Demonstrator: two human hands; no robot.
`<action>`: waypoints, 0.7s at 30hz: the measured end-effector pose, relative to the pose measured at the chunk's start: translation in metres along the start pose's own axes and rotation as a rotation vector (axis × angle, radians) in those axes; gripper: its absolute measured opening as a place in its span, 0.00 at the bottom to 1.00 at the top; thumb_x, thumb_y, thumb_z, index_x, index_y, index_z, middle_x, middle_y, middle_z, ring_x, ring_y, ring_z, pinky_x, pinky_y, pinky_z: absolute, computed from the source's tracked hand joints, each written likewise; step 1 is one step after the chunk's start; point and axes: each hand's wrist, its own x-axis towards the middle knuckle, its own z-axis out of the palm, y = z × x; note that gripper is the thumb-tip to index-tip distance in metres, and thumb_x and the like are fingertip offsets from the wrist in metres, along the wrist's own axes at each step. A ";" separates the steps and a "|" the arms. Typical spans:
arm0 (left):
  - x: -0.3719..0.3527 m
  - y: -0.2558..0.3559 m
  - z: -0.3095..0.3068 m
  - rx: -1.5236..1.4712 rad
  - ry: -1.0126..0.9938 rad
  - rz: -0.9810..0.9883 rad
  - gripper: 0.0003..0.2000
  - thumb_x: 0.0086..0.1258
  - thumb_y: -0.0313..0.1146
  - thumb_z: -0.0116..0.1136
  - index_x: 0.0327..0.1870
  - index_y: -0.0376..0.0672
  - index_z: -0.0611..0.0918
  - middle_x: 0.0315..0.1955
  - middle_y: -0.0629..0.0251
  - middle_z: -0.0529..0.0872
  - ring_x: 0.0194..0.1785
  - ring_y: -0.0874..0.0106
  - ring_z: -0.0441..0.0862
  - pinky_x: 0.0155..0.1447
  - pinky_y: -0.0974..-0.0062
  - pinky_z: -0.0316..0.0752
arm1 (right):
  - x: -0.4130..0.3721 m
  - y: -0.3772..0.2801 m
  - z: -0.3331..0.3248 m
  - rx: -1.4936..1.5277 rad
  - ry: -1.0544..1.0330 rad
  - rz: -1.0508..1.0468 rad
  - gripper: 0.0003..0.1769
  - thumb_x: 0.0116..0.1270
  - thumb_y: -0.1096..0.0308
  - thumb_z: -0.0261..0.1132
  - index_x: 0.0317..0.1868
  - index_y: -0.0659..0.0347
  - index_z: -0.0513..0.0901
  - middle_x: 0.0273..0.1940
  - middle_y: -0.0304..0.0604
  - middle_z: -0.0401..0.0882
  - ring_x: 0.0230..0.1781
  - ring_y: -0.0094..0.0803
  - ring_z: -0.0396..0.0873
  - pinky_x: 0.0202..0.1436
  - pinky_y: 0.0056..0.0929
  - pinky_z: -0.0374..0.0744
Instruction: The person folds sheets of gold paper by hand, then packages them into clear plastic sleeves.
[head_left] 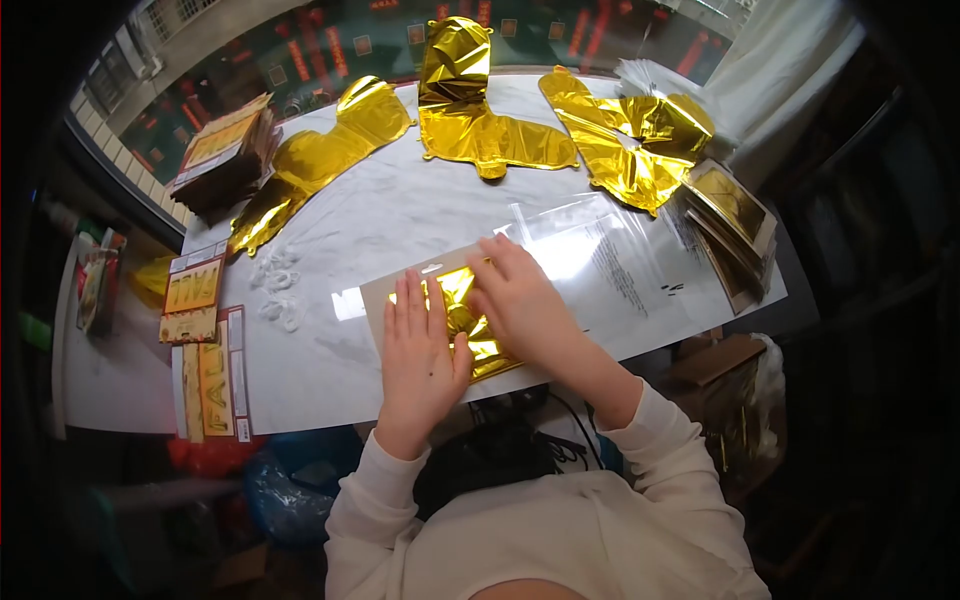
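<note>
Apparently a small workshop: foil balloons (pixel 500 140), a card stack (pixel 218 148) and clear bags (pixel 605 235) share a worktop (pixel 325 365) beside a window (pixel 255 75).

Folded gold foil (pixel 463 322) partly hidden

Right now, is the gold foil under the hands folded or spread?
Folded: the foil lies as a compact, creased packet, while the L-shaped foil lies spread.

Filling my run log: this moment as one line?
left hand: flat on foil; right hand: over foil; foil: on card; loose foils: table's far side
</note>
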 end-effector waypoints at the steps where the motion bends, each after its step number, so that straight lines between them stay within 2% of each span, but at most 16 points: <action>1: 0.000 0.000 0.000 0.001 -0.002 0.000 0.36 0.73 0.38 0.58 0.79 0.27 0.65 0.81 0.34 0.59 0.85 0.41 0.56 0.85 0.44 0.50 | -0.003 -0.003 0.001 -0.089 -0.034 -0.142 0.27 0.75 0.63 0.67 0.70 0.65 0.75 0.70 0.59 0.74 0.74 0.57 0.70 0.76 0.48 0.70; 2: 0.001 0.000 0.000 0.016 -0.002 0.002 0.36 0.73 0.38 0.57 0.79 0.28 0.65 0.81 0.34 0.60 0.85 0.41 0.56 0.85 0.44 0.50 | -0.005 -0.005 0.002 -0.177 -0.067 -0.286 0.31 0.77 0.60 0.65 0.74 0.66 0.73 0.76 0.60 0.68 0.80 0.58 0.65 0.83 0.49 0.64; 3: 0.001 0.000 0.000 0.030 -0.003 0.004 0.35 0.74 0.38 0.57 0.80 0.29 0.66 0.81 0.35 0.60 0.85 0.40 0.56 0.85 0.44 0.50 | -0.007 -0.007 0.001 -0.184 -0.207 -0.236 0.36 0.80 0.54 0.60 0.79 0.69 0.66 0.83 0.61 0.59 0.86 0.56 0.53 0.87 0.51 0.53; 6: 0.000 0.000 0.002 0.044 -0.010 -0.005 0.35 0.75 0.38 0.56 0.80 0.30 0.66 0.81 0.35 0.61 0.85 0.40 0.56 0.85 0.44 0.51 | -0.009 0.003 0.012 -0.136 -0.202 -0.189 0.39 0.82 0.50 0.56 0.81 0.71 0.62 0.83 0.63 0.57 0.87 0.56 0.52 0.87 0.50 0.52; 13: 0.001 0.004 -0.001 0.044 -0.033 -0.027 0.36 0.74 0.39 0.56 0.80 0.28 0.65 0.81 0.35 0.60 0.85 0.40 0.55 0.85 0.43 0.50 | -0.007 0.008 0.013 -0.132 -0.208 -0.187 0.41 0.83 0.48 0.54 0.81 0.74 0.60 0.83 0.66 0.55 0.87 0.57 0.51 0.88 0.49 0.52; 16: 0.003 0.004 -0.003 0.059 -0.046 -0.035 0.36 0.74 0.39 0.57 0.80 0.28 0.65 0.81 0.34 0.59 0.85 0.40 0.54 0.85 0.43 0.49 | -0.005 0.010 0.004 -0.058 -0.178 -0.173 0.39 0.83 0.53 0.56 0.81 0.73 0.60 0.83 0.65 0.55 0.87 0.58 0.51 0.87 0.49 0.53; 18: 0.001 0.003 -0.003 0.071 -0.060 -0.039 0.37 0.73 0.40 0.57 0.79 0.27 0.65 0.81 0.34 0.59 0.85 0.39 0.53 0.85 0.43 0.48 | -0.008 0.008 -0.019 0.086 -0.027 -0.079 0.36 0.82 0.60 0.58 0.81 0.73 0.61 0.83 0.65 0.57 0.86 0.61 0.50 0.86 0.50 0.55; 19: 0.001 0.004 -0.003 0.070 -0.061 -0.047 0.37 0.73 0.40 0.57 0.79 0.27 0.65 0.81 0.34 0.59 0.85 0.39 0.53 0.85 0.43 0.48 | -0.013 0.004 -0.032 0.074 -0.034 -0.066 0.35 0.79 0.65 0.62 0.79 0.73 0.63 0.79 0.64 0.64 0.83 0.62 0.58 0.85 0.51 0.59; 20: 0.000 0.004 -0.005 0.049 -0.068 -0.054 0.37 0.74 0.39 0.56 0.81 0.29 0.63 0.82 0.35 0.58 0.86 0.40 0.53 0.86 0.43 0.47 | -0.020 0.001 -0.036 0.080 -0.041 -0.066 0.35 0.79 0.65 0.62 0.79 0.73 0.63 0.79 0.64 0.64 0.83 0.62 0.58 0.85 0.51 0.59; 21: 0.000 0.004 -0.007 0.030 -0.073 -0.057 0.37 0.75 0.38 0.54 0.82 0.30 0.62 0.83 0.36 0.57 0.86 0.41 0.52 0.86 0.43 0.46 | -0.028 -0.002 -0.039 0.030 -0.158 -0.042 0.35 0.78 0.66 0.63 0.78 0.74 0.64 0.76 0.64 0.68 0.81 0.62 0.62 0.84 0.52 0.61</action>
